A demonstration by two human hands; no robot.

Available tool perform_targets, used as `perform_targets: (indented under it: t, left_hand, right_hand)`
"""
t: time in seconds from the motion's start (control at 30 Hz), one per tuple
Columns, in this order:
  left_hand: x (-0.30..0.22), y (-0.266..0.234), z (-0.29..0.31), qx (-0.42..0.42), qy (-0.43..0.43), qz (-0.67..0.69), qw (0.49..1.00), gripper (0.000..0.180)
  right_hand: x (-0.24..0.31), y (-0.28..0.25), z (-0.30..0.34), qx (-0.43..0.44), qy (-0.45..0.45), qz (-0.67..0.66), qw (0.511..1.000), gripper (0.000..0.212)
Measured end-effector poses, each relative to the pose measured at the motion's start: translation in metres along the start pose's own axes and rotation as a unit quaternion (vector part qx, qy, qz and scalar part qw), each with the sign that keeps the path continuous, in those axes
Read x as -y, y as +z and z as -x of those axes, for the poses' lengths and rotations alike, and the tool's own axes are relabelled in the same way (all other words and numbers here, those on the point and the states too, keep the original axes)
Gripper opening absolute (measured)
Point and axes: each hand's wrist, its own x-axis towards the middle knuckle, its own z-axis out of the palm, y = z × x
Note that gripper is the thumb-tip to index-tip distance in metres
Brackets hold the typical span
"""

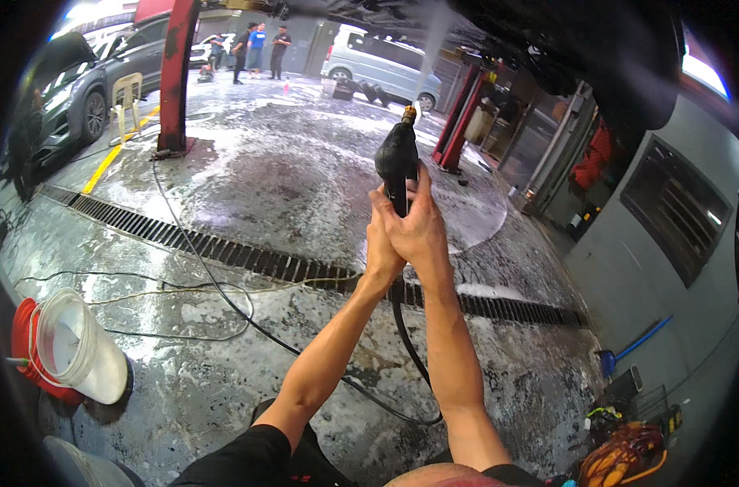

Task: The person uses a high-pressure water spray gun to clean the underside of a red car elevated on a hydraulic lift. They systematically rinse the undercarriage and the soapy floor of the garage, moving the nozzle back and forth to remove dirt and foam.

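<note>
Both hands grip a black pressure washer gun (396,156) with a brass-coloured nozzle, held out in front of me and pointed up. From the nozzle a pale spray (433,53) rises toward the dark underside of a raised vehicle (580,57). My left hand (382,243) wraps the handle from the left and lower down. My right hand (421,223) closes round it from the right, partly over the left. A black hose (402,329) hangs from the handle, loops near my feet and runs off to the left across the floor.
A floor drain grate (215,243) crosses the wet, foamy floor. White bucket (77,349) and red bucket (37,357) stand at left. Red lift posts (175,89) rise ahead. A blue-handled brush (629,349) leans by the right wall. Parked cars and several people (257,50) are far back.
</note>
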Motion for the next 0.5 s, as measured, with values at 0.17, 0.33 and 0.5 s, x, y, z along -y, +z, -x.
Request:
perform_targets:
  t: [0.17, 0.33, 0.5]
  left_hand:
    - [0.019, 0.017, 0.045, 0.094, 0.083, -0.06, 0.99, 0.055]
    - [0.056, 0.041, 0.076, 0.237, 0.135, -0.071, 0.959, 0.071]
    - [0.045, 0.032, 0.084, 0.343, 0.175, -0.186, 0.904, 0.08]
  right_hand:
    - [-0.004, -0.006, 0.033, -0.063, 0.017, -0.02, 0.998, 0.071]
    - [-0.042, -0.038, 0.054, -0.068, 0.072, 0.058, 0.993, 0.062]
    - [-0.099, -0.057, 0.069, -0.167, 0.003, 0.068, 0.984, 0.054]
